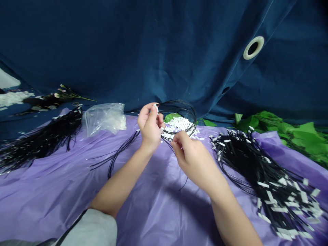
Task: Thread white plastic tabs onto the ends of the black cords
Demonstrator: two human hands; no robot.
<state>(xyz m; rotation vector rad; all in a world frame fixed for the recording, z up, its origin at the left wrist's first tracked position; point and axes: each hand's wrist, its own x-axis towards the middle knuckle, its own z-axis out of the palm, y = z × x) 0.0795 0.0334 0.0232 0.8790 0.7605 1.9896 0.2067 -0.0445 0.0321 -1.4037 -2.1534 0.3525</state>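
The left hand [151, 127] is pinching a white tab [155, 108] between thumb and fingers, above a purple sheet [153, 201]. Black cords [195, 117] are looping out from that hand, around the heap of small white pieces [180, 123] as seen from here. The right hand [196, 155] is poised beside the lower strands, thumb and forefinger drawn together; from where I am standing, I cannot tell whether they are gripping a strand. A tagged bundle [243, 160] is lying to the right. The step in hand is apparently managing tab and cords together; the next move is probably calling for a steady left pinch and precise right fingertips.
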